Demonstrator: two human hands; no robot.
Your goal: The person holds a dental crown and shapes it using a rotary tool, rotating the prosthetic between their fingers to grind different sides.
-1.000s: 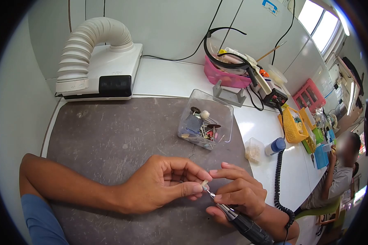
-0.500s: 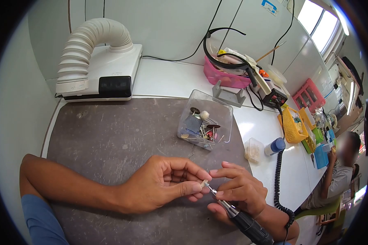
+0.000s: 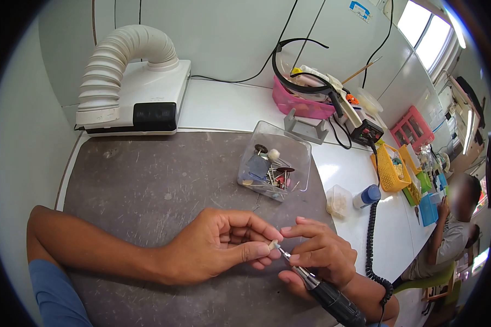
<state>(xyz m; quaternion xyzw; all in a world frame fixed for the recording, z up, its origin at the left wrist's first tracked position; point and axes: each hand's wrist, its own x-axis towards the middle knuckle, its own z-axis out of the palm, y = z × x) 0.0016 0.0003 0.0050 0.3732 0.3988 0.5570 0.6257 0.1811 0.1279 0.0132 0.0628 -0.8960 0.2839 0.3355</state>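
My left hand point(image 3: 213, 248) pinches a small cream-coloured piece point(image 3: 273, 245), tooth-like in size, between thumb and fingertips. Its exact form is mostly covered by the fingers. In my right hand point(image 3: 328, 256) is a black and silver rotary handpiece point(image 3: 335, 301), held like a pen, with its narrow tip at the cream piece. Whether the tip is spinning cannot be made out. The fingertips of both hands meet or nearly meet around the piece. Beyond them on the grey mat stands a clear plastic box point(image 3: 304, 150) with several shanked discs and polishing bits point(image 3: 275, 171) inside.
A white dust extractor point(image 3: 172, 82) with a ribbed hose stands back left. Behind the box are a grey metal stand point(image 3: 305, 131) and a pink basket point(image 3: 294, 106). A coiled cord point(image 3: 371, 245), small tub point(image 3: 339, 200) and blue-capped bottle point(image 3: 367, 196) are at right. A person point(image 3: 453, 240) sits farther right.
My hands, the cream piece and the handpiece keep almost the same positions. The view shifts very slightly.
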